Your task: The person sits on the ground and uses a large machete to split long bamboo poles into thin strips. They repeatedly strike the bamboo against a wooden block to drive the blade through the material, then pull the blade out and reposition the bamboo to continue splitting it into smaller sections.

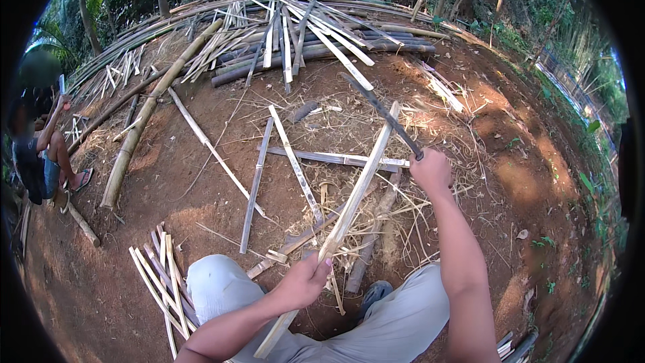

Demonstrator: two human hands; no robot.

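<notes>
My left hand (304, 284) is closed around a long, pale split-bamboo slat (358, 196). The slat slants from my lap up and away to the right. In my right hand (432, 171) is the handle of a machete (371, 99) with a long dark blade. That blade crosses the slat close to its far end; whether it touches the wood I cannot tell. Beneath the slat, bamboo pieces (366, 245) and curled shavings (430, 218) lie on the brown soil. My grey-trousered knees are on either side of the slat's near part.
Split strips (164, 275) are bundled beside my left knee. Loose slats (256, 185) lie ahead. Farther off, a big pile of bamboo poles (322, 60) spans the ground, and a thick pole (144, 121) slants at left. A seated person (40, 141) at far left holds up a blade.
</notes>
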